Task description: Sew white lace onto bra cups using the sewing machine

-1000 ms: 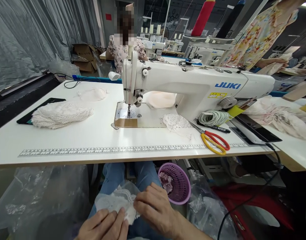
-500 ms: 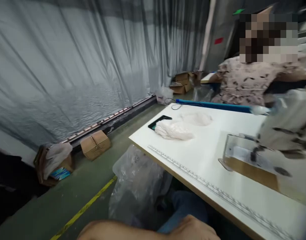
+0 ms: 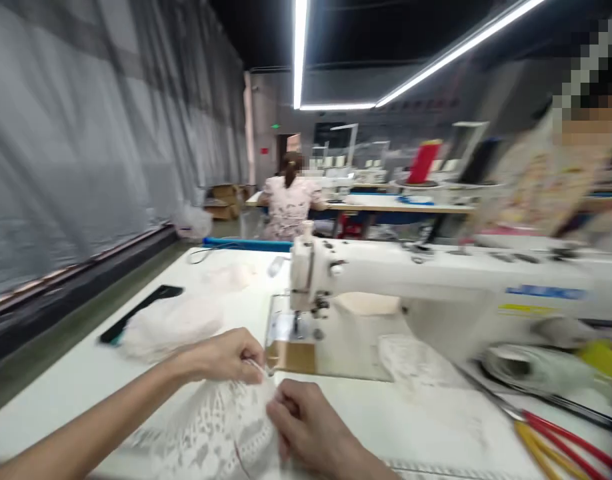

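The left hand (image 3: 233, 357) is curled, thumb and fingers pinched together on the upper edge of a white openwork lace cloth (image 3: 211, 433). The right hand (image 3: 311, 423), just beside it and a little nearer the wearer, is also curled, its fingertips closed on the cloth's right edge. The lace hangs below and between the hands, over the near part of the white sewing table (image 3: 356, 413), with a dark thread (image 3: 240, 457) across it.

Just beyond the left hand lies a heap of white fabric (image 3: 171, 327), blurred, partly covering a flat black object (image 3: 153, 307); a thin pale piece (image 3: 229, 275) lies farther beyond. Ahead of both hands stands a white industrial sewing machine (image 3: 416, 263), its needle area near the left hand's fingers and its blue lettering smeared. A brown patch (image 3: 301, 360) on its bed is just ahead of the right hand.

To the right of the right hand lie another lace piece (image 3: 416, 360), then scissors with red and yellow handles (image 3: 533, 437), and beyond them a coil of pale cord (image 3: 516, 363). Well beyond the hands, a person in a pink patterned top (image 3: 289, 207) sits with their back turned, left of a red thread cone (image 3: 423, 162).
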{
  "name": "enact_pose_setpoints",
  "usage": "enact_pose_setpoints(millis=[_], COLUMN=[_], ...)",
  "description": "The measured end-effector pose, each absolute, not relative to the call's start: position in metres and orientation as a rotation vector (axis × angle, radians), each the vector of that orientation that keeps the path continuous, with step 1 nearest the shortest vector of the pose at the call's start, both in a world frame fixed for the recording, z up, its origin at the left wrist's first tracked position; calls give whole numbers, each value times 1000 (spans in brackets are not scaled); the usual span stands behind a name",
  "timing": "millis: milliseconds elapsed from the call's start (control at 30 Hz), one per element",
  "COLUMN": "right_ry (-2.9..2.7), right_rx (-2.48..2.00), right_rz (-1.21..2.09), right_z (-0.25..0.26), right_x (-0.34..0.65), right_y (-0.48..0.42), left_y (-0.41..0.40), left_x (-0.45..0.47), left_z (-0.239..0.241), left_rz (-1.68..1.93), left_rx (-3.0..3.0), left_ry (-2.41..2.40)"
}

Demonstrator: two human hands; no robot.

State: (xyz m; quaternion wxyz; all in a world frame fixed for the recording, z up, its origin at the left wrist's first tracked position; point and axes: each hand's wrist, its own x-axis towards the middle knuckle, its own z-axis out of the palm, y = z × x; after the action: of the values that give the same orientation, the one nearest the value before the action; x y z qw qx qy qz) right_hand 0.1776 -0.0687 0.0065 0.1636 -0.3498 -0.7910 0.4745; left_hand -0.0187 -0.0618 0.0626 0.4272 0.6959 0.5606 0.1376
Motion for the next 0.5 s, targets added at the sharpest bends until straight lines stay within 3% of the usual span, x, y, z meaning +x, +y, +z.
enact_pose_setpoints(millis=[100,200,367,500], right_ry=[-2397,-2463,-2563,-2530], right_rx=[-1194,-1006,-384,-346], right_rz=[719,220,84,-93], right_z=[5,4,1,-14], right_x=[194,213,214,208], right_y=[-34,-16,12,19], left_y=[-1,17,21,36], left_x=[-12,-6,3,5], left_z=[41,29,31,33], left_rz=[222,164,41,-44], left_rx=[1809,1834,1847,1916], left_ry=[1341,1367,1367,1348])
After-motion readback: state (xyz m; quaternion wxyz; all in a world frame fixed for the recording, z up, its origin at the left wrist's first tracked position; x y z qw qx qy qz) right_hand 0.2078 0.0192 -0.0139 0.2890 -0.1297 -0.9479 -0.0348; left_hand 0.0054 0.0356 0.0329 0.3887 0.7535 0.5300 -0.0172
